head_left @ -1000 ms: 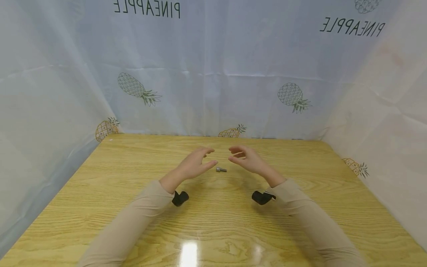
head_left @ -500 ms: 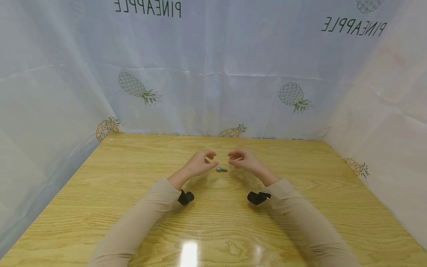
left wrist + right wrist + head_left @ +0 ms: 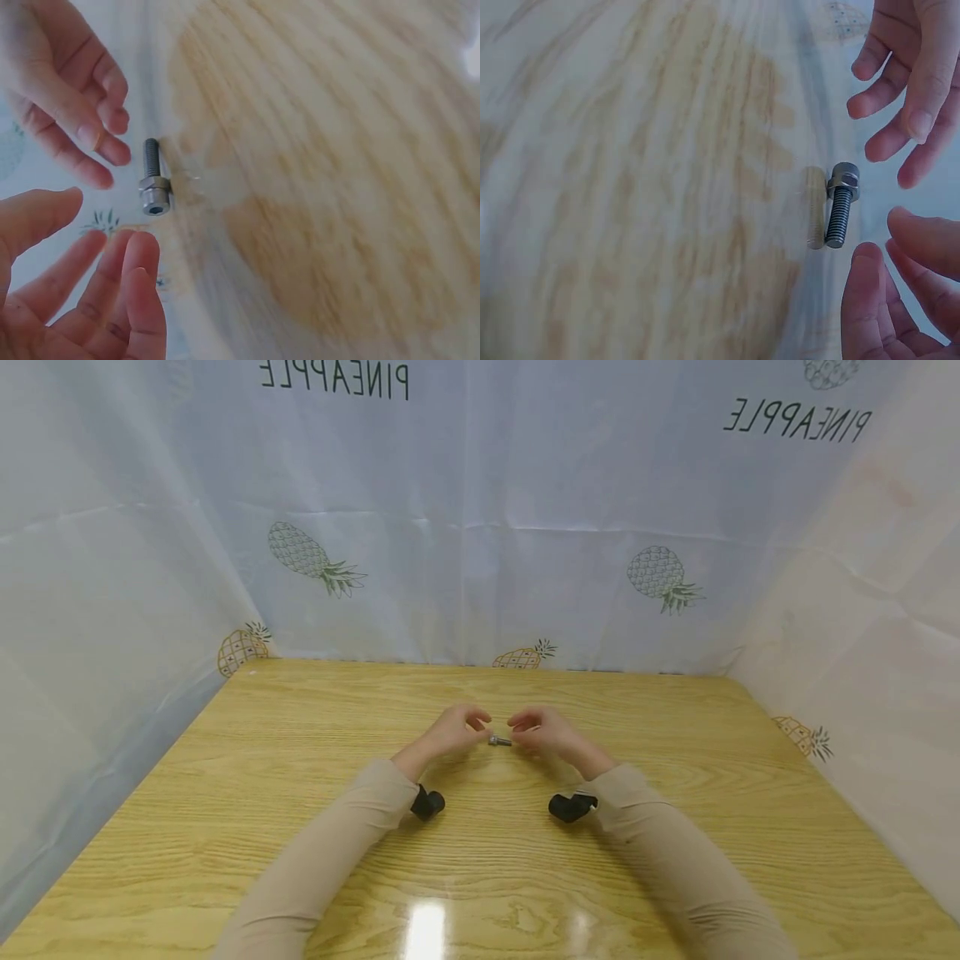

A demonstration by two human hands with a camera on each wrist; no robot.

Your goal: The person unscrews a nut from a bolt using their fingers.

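Observation:
A metal socket-head bolt (image 3: 500, 741) lies on its side on the wooden table between the two hands. Close up in the left wrist view, a hex nut (image 3: 155, 182) sits on the bolt's thread right against the head. The left hand (image 3: 453, 732) is by the head end, fingers loosely bent and parted from the thumb. On the threaded end's side is the right hand (image 3: 551, 732), its thumb and fingers spread apart. Both hands hold nothing; in the right wrist view the right fingertips (image 3: 868, 255) come close to the tip of the bolt thread (image 3: 838, 221).
The wood-grain table (image 3: 480, 877) reaches back to a pale curtain (image 3: 480, 593) printed with pineapples, and more curtain hangs at both sides. Black wrist cameras (image 3: 427, 804) jut from under the beige sleeves (image 3: 330, 852).
Both hands have come down and closer to each other, nearing the bolt's two ends. Their fingers have bent in slightly. The bolt lies in the same place.

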